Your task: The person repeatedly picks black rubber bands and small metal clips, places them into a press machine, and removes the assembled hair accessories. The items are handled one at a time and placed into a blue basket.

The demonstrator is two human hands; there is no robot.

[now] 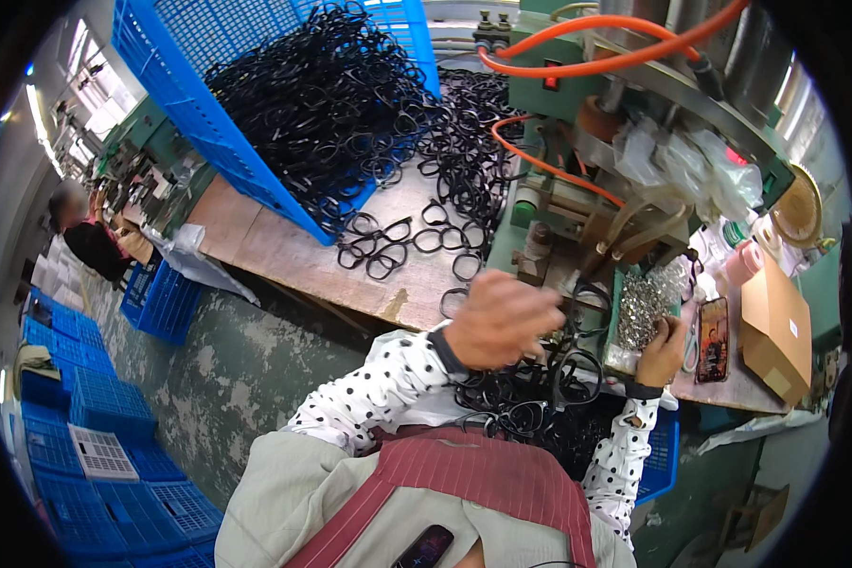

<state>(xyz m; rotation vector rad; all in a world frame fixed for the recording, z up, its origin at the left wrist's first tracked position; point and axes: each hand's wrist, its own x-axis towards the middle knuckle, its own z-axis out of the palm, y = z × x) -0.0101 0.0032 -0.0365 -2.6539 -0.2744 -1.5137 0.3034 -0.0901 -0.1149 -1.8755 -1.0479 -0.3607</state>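
My left hand (502, 320) is smeared by motion in front of the green machine (511, 227), so its fingers cannot be read. Just right of it, a black eyeglass frame (577, 377) lies over a dark heap of similar frames (511, 417) near my lap. My right hand (663, 355) is at the near right edge of a green tray (619, 308) of small shiny metal parts (642, 305). Its fingers are drawn together; whatever they pinch is too small to make out. Several loose black frames (379, 248) lie on the wooden table left of the machine.
A tilted blue crate (246, 161) spills a large pile of black frames (322, 95) across the table (256, 232). Orange hoses (596, 64) loop over the machine. A phone (713, 341) and a cardboard box (774, 327) stand at right. Blue crates (114, 407) and a person (95, 241) are at left.
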